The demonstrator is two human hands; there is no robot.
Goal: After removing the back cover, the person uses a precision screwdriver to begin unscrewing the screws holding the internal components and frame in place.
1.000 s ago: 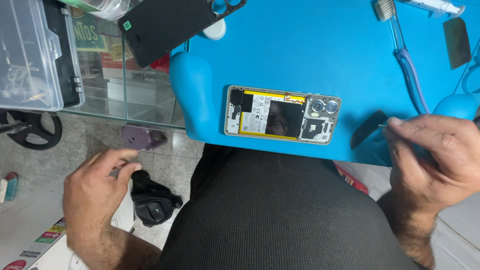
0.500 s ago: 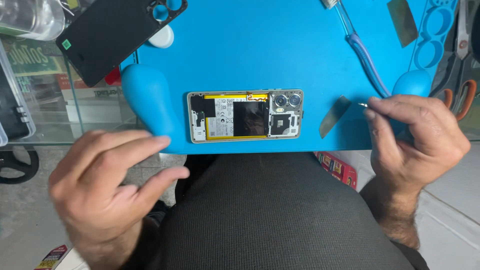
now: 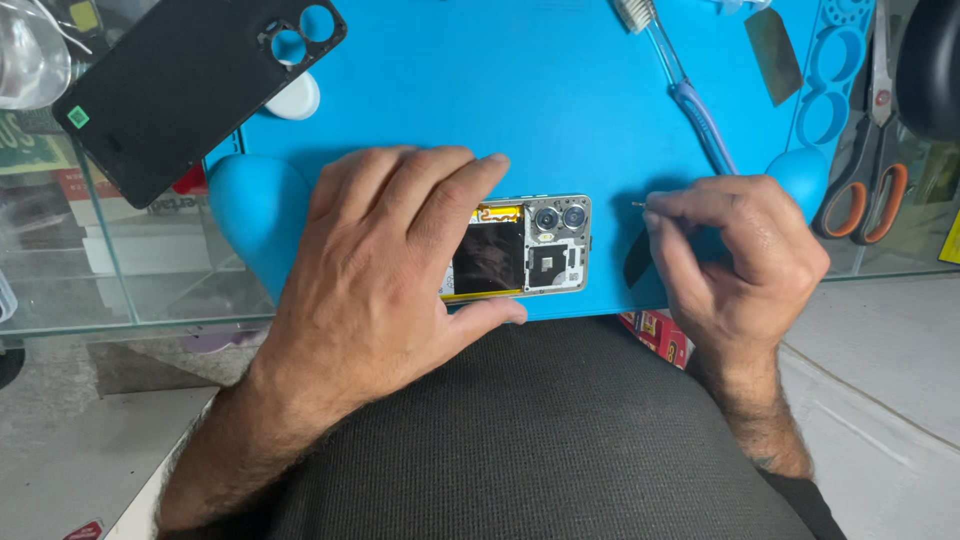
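Note:
An opened phone (image 3: pixel 535 250) with its back off lies on the blue work mat (image 3: pixel 500 90), camera end to the right. My left hand (image 3: pixel 385 265) lies over its left part, thumb under the near edge and fingers over the far edge, gripping it. My right hand (image 3: pixel 735 255) hovers just right of the phone, its fingertips pinched on a thin metal tool (image 3: pixel 640 205) whose tip points left. A dark flat piece (image 3: pixel 635 265) lies on the mat under that hand.
The phone's black back cover (image 3: pixel 190 85) lies at the mat's far left corner by a small white object (image 3: pixel 292 98). A toothbrush (image 3: pixel 690 90) lies at the back right; orange-handled scissors (image 3: pixel 865 180) rest on the glass counter (image 3: pixel 130 280) to the right.
My left hand has come up from beside my lap onto the mat and closed over the phone. My right hand has stayed right of the phone, with the thin tool pinched.

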